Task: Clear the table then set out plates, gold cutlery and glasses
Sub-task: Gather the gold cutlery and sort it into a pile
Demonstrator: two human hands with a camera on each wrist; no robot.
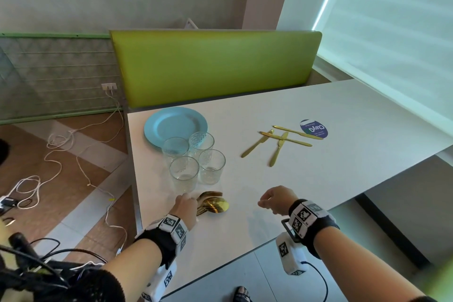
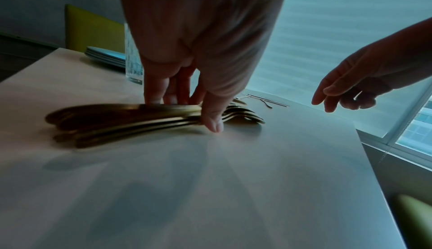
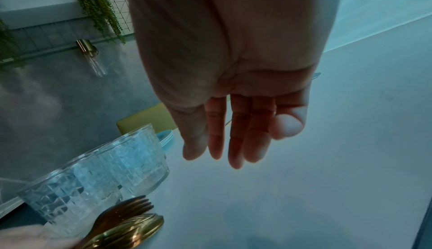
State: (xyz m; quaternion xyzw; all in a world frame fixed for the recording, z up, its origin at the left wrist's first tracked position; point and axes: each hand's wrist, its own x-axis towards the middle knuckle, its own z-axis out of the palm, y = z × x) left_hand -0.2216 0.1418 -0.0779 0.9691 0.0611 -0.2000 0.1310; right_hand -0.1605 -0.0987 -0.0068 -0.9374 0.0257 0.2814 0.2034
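Note:
My left hand pinches a bundle of gold spoons and forks lying on the white table near its front left corner. My right hand hovers to the right of it, fingers relaxed and holding nothing. Several clear patterned glasses stand just behind the bundle. Behind them lies a stack of light blue plates. Several gold knives lie scattered at the table's middle right.
A round blue sticker sits on the table beside the knives. A green bench back runs along the far edge. White cables trail over the floor on the left. A window blind hangs at right.

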